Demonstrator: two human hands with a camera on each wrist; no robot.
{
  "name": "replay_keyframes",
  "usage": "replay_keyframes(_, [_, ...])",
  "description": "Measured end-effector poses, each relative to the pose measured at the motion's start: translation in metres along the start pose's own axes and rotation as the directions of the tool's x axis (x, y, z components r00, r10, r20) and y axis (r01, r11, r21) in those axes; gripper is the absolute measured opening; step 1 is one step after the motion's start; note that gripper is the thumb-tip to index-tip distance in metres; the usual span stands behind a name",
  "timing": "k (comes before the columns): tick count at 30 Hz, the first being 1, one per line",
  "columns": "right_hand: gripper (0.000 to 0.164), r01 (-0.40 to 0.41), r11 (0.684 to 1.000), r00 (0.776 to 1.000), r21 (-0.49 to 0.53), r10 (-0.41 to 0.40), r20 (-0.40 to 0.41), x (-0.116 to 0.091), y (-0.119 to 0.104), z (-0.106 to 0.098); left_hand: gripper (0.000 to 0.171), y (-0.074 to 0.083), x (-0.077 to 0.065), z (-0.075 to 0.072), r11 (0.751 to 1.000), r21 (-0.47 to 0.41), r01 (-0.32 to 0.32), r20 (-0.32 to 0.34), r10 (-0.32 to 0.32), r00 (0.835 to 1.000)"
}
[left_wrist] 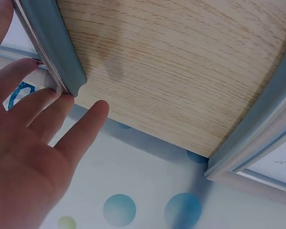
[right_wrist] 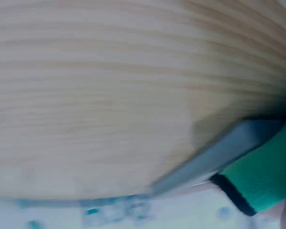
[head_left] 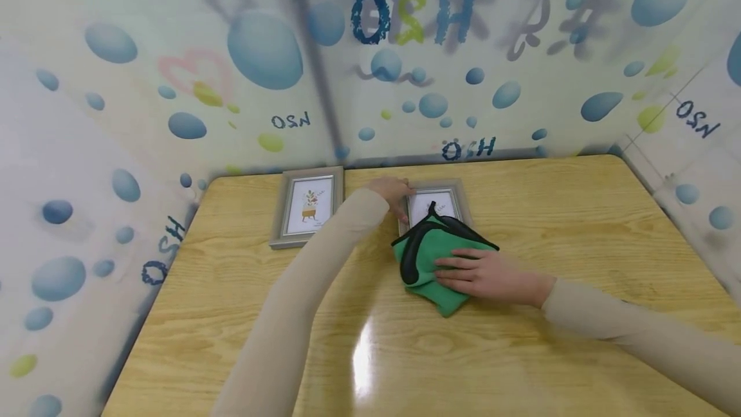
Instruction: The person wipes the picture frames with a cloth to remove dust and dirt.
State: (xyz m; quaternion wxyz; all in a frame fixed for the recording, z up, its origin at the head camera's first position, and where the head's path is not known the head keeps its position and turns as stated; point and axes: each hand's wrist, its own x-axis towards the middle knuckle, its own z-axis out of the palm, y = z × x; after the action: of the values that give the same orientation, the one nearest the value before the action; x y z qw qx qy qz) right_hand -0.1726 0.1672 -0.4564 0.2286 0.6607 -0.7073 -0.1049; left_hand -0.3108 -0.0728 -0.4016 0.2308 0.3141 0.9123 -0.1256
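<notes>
Two grey picture frames lie on the wooden table (head_left: 579,230). My left hand (head_left: 391,193) holds the right picture frame (head_left: 457,193) at its far left corner. In the left wrist view, several fingers of that hand (left_wrist: 33,138) meet the frame's corner (left_wrist: 61,52), and one finger sticks out free. My right hand (head_left: 492,275) rests with extended fingers on a green cloth (head_left: 440,246) with black trim, which covers the frame's near part. In the right wrist view, the green cloth (right_wrist: 262,167) overlaps the frame's edge (right_wrist: 214,152); most of the hand is out of view.
The left picture frame (head_left: 283,211), with a plant-pot drawing, lies to the left of my left hand. Behind the table's far edge stands a wall (head_left: 393,121) patterned with blue drops and lettering. Side walls border the table.
</notes>
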Motion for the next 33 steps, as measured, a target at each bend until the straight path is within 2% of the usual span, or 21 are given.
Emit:
replay_keyframes(5, [0.061, -0.017, 0.999, 1.000, 0.036, 0.017, 0.015, -0.049, 0.012, -0.012, 0.080, -0.001, 0.001, 0.000, 0.999, -0.018, 0.027, 0.011, -0.027, 1.000])
replay_keyframes(8, [0.060, -0.025, 0.999, 0.999, 0.047, 0.023, 0.046, -0.061, 0.015, -0.016, 0.081, -0.003, 0.002, 0.002, 1.000, -0.006, 0.029, 0.000, -0.029, 1.000])
replay_keyframes(12, [0.060, -0.010, 0.999, 0.997, 0.052, 0.005, 0.083, -0.051, 0.015, -0.017, 0.080, -0.005, 0.002, 0.004, 1.000, 0.013, 0.021, -0.028, -0.021, 0.999])
replay_keyframes(15, [0.061, 0.000, 0.997, 0.994, 0.075, -0.008, 0.110, -0.028, 0.012, -0.013, 0.079, -0.006, 0.001, 0.004, 1.000, 0.015, 0.018, -0.044, -0.018, 0.999])
replay_keyframes(17, [0.046, 0.000, 0.995, 0.992, 0.095, -0.012, 0.124, -0.008, 0.009, -0.009, 0.079, -0.005, 0.002, 0.004, 1.000, 0.020, 0.023, -0.048, -0.022, 0.999])
replay_keyframes(19, [0.041, -0.002, 0.995, 0.991, 0.096, -0.011, 0.134, 0.013, 0.005, -0.005, 0.076, -0.004, 0.001, 0.004, 0.999, 0.021, 0.028, -0.056, -0.027, 0.998])
replay_keyframes(22, [0.048, -0.002, 0.996, 0.992, 0.085, -0.009, 0.124, 0.035, 0.000, 0.001, 0.071, -0.002, 0.001, 0.004, 0.999, 0.020, 0.030, -0.060, -0.028, 0.998])
replay_keyframes(24, [0.045, -0.005, 0.996, 0.995, 0.084, -0.003, 0.104, 0.041, -0.003, 0.004, 0.068, -0.001, 0.000, 0.003, 1.000, 0.007, 0.022, -0.062, -0.022, 0.998])
replay_keyframes(28, [0.041, -0.035, 0.990, 0.998, 0.138, 0.029, 0.048, 0.029, -0.004, 0.008, 0.071, -0.001, 0.003, 0.003, 1.000, -0.008, 0.004, -0.045, -0.004, 0.999])
replay_keyframes(33, [0.054, -0.066, 0.982, 0.997, 0.174, 0.060, 0.039, -0.017, 0.000, 0.002, 0.079, -0.004, 0.008, 0.005, 0.999, -0.035, 0.007, -0.021, -0.008, 1.000])
